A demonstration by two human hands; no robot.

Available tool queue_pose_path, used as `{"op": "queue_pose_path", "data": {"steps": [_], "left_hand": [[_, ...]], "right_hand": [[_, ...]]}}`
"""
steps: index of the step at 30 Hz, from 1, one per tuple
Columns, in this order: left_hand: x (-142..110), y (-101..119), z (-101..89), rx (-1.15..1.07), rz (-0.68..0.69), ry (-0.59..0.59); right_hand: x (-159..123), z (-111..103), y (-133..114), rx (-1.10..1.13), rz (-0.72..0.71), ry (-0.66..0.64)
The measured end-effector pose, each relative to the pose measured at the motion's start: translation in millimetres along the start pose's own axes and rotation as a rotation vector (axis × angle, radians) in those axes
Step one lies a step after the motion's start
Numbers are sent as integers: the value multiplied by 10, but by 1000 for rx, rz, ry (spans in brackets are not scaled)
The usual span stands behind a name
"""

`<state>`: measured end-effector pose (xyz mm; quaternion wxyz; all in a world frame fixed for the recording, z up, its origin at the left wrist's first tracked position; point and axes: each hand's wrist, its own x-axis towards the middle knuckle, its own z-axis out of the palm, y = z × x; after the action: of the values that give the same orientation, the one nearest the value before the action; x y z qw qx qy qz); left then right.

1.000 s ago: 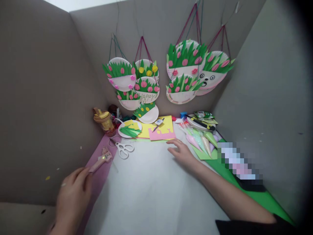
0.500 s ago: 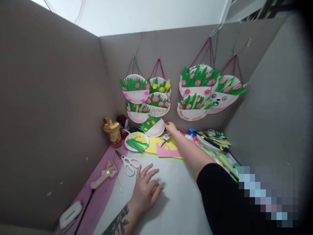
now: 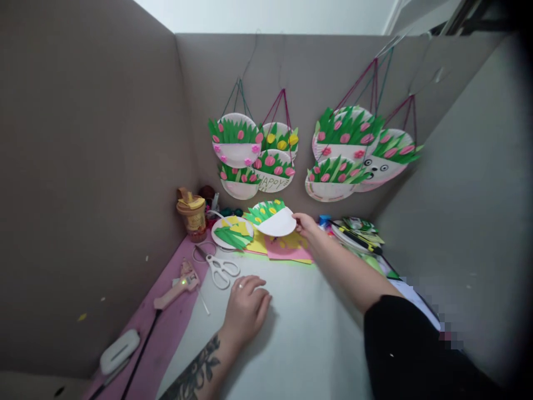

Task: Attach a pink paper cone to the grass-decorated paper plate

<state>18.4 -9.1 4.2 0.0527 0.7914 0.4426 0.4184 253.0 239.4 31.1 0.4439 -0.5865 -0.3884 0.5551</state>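
My right hand (image 3: 306,225) reaches forward, pinching the right edge of a paper-plate basket (image 3: 277,223) filled with green paper grass and yellow paper flowers. The basket is tilted and held over the coloured paper near the back wall. My left hand (image 3: 247,305) rests over the white tabletop with nothing in it, fingers loosely bent and the thumb a little apart. White-handled scissors (image 3: 220,271) lie just beyond it. A pink glue gun (image 3: 178,289) with a lit green spot lies further left. Pink paper (image 3: 287,253) sits below the held basket.
Several paper-plate baskets (image 3: 237,153) hang by strings on the back panel. A white plate (image 3: 216,236) carries green and yellow paper pieces. A brown cup (image 3: 192,216) stands in the left corner. Craft supplies (image 3: 358,236) crowd the right back. A white case (image 3: 120,351) lies front left.
The paper-plate basket in my right hand has moved right, away from the hanging baskets. My left hand's fingers, spread before, have drawn closer together and lowered. The camera view has shifted slightly.
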Motion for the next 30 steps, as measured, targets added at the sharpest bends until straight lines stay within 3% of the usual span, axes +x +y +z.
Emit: {"op": "queue_pose_path", "data": {"steps": [5, 9, 14, 19, 21, 24, 26, 28, 30], "left_hand": [[91, -93, -20, -331, -425, -95], [143, -131, 10, -724, -811, -236], [72, -116, -55, -664, -897, -400], [-92, -159, -174, -479, -932, -587], [-68, -122, -258, -319, -866, -581], [64, 147, -505, -51, -562, -553], [88, 431, -730, -132, -356, -732], [-57, 667, -938, -287, -138, -924], [-376, 748, -1065, -392, 13, -879]], "right_hand": [[-972, -402, 338, 162, 86, -50], [-1837, -353, 804, 261, 106, -122], [-2407, -171, 1237, 293, 182, -174], [-2518, -306, 1209, 241, 202, -173], [-2522, -350, 1192, 206, 181, -144], [-2529, -364, 1243, 108, 138, -138], [-2536, -367, 1304, 34, 74, -133], [-2541, -390, 1353, -35, 7, -138], [-2543, -438, 1376, -105, -52, -147]]}}
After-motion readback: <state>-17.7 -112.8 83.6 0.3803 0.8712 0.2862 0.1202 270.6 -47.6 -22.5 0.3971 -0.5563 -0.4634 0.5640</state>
